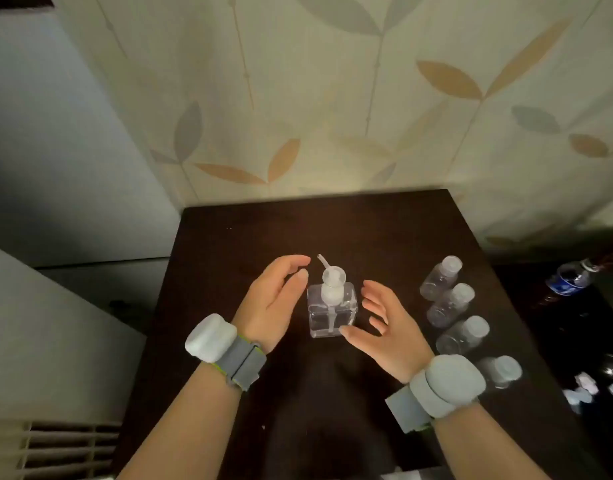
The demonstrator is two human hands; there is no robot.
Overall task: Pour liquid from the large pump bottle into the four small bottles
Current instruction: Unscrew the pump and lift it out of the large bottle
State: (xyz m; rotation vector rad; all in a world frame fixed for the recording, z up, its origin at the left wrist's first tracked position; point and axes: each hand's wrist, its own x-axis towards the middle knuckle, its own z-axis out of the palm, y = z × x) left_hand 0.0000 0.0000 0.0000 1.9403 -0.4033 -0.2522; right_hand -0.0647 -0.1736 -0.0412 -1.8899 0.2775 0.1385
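I see the square pump bottle (332, 311) standing upright near the middle of the dark table (229, 244), directly between my hands, its nozzle pointing away and left. My left hand (272, 303) hovers just beside the pump head, fingers relaxed, holding nothing. My right hand (384, 327) is open too, thumb nearly touching the bottle's base. Four capped small bottles (450, 303) line the right edge.
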